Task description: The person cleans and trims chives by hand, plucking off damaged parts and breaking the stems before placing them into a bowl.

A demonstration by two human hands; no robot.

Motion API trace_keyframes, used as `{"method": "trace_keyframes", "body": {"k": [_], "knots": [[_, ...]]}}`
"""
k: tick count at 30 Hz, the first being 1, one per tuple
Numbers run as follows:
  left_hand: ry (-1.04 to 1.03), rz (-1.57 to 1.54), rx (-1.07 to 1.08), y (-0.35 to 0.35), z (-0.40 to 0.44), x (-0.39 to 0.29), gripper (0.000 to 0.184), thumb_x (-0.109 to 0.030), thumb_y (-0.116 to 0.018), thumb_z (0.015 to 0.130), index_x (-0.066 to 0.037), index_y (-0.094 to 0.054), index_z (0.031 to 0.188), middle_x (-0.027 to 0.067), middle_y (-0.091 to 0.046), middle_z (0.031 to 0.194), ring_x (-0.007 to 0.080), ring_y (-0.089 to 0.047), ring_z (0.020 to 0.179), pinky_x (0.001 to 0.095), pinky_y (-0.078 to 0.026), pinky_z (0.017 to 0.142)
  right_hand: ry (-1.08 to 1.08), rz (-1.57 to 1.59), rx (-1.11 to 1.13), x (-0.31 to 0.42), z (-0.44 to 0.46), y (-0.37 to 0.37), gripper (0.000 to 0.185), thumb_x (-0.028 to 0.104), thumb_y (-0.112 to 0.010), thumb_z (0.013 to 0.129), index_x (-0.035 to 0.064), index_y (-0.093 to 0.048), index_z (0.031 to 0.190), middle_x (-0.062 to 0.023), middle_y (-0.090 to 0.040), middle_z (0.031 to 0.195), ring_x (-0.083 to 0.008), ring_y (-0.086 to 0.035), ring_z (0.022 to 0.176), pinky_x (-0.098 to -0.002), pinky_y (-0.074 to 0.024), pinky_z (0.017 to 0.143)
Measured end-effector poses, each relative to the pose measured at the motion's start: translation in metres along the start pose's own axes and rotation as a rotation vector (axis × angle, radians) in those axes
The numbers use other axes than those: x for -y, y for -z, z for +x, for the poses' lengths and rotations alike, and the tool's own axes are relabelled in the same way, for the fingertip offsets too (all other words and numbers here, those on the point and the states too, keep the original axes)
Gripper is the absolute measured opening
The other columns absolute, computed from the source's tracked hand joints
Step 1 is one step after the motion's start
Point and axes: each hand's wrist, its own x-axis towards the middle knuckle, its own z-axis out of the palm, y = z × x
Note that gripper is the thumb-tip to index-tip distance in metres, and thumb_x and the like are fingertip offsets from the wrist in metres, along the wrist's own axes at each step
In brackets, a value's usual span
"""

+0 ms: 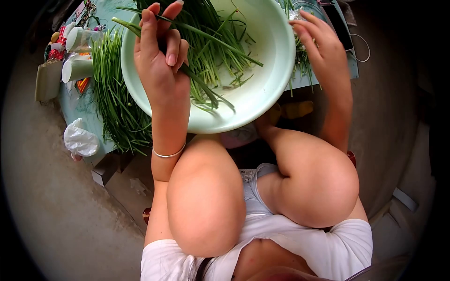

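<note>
Left of basin: two cups, one white bag, one big green pile sat on tabletop. Over basin's left side: one left hand, fingers curled around few green stalks. Stalks seemed light, bendy, easy to squash; best pinched softly near pale ends. Inside basin: one loose heap, too many stalks to count. Right of basin: one right hand, fingers partly open; couldn't tell if holding anything.
</note>
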Motion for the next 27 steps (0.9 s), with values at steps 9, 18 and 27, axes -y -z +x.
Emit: {"method": "trace_keyframes", "body": {"k": [9, 18, 27], "knots": [[-0.408, -0.099, 0.216, -0.042, 0.003, -0.066, 0.024, -0.018, -0.046, 0.095, -0.003, -0.057, 0.112, 0.0089, -0.063, 0.103, 0.0035, -0.046, 0.055, 0.0143, -0.038, 0.046, -0.039, 1.236, 0.924, 0.106, -0.008, -0.036, 0.023, 0.017, -0.051, 0.092, 0.0016, -0.055, 0.108, -0.0046, -0.054, 0.069, -0.0103, -0.052, 0.062, -0.0263, -0.0435, 0.061], [-0.404, 0.864, 0.059, 0.030, -0.009, -0.286, 0.026, -0.020, -0.055, 0.091, 0.001, -0.061, 0.104, 0.0122, -0.065, 0.092, 0.0032, -0.039, 0.049, 0.0139, -0.029, 0.042, -0.064, 1.154, 0.755, 0.069, 0.003, -0.016, 0.024, 0.020, -0.043, 0.096, 0.0037, -0.058, 0.104, 0.0031, -0.044, 0.055, -0.0017, -0.037, 0.044, -0.0184, -0.0254, 0.040], [0.125, 1.103, 0.258, 0.025, -0.016, -0.150, 0.059, -0.045, -0.042, 0.094, 0.001, -0.042, 0.132, 0.0152, -0.045, 0.133, 0.0224, -0.053, 0.114, 0.0345, -0.045, 0.092, -0.126, 1.505, 0.794, 0.093, 0.044, 0.005, 0.028, 0.019, -0.037, 0.098, -0.0015, -0.053, 0.107, 0.0011, -0.045, 0.058, -0.0031, -0.034, 0.041, -0.0164, -0.0263, 0.036]]}}
